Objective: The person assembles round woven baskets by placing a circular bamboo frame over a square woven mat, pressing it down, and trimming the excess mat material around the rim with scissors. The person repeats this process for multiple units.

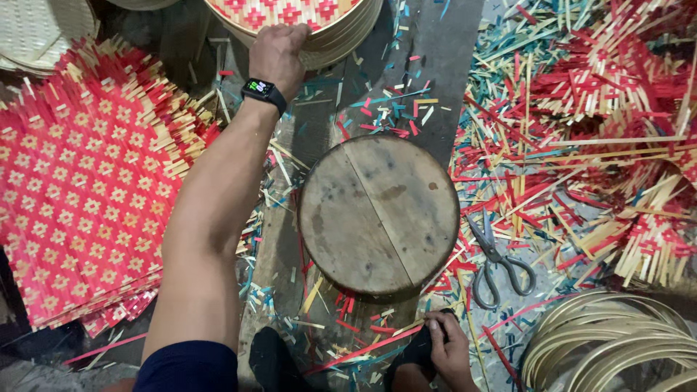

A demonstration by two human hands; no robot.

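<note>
Left hand (277, 54) fingers grasp the woven tray (305, 18) rim; right hand (449, 350) pinches a red strip (367, 350).

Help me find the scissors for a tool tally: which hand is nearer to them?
Right. The right hand rests low, just below-left of the scissors; the left hand is far off, gripping the stacked woven trays.

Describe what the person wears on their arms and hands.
The left arm is bare from a dark navy short sleeve down, with a black smartwatch whose screen is lit strapped at the wrist. The left hand and right hand are bare: no gloves, no rings visible. Little of the right arm shows.
</note>
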